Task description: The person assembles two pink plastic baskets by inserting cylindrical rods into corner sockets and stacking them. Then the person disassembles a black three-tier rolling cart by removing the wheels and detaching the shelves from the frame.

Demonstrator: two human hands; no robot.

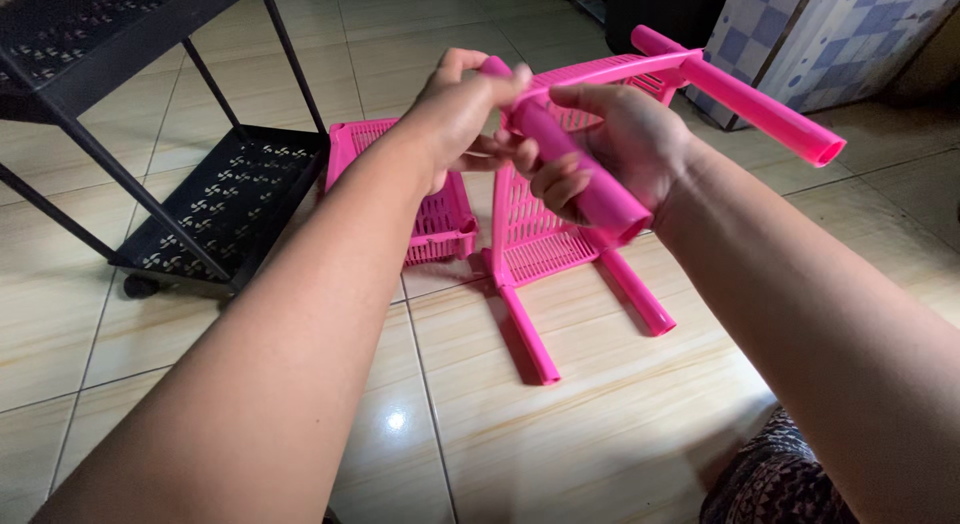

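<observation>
Pink plastic tube (570,159) gripped in both hands, up over the tiled floor (600,424).

Head view: left hand (462,114) curled around the far end, right hand (625,149) wrapped around the middle, fingers closed tight. Looks light, hollow, stiff, smooth and a bit slippery, so best held around the barrel, not the open end. Just behind, pink slotted rack (540,224) with tube legs, tipped on the floor; another pink slotted tray (440,219) beside it. Black perforated metal shelf (230,199) off to the left.

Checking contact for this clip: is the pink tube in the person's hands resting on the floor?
No, both the left hand and right hand hold the pink tube up above the tiled floor.
</observation>
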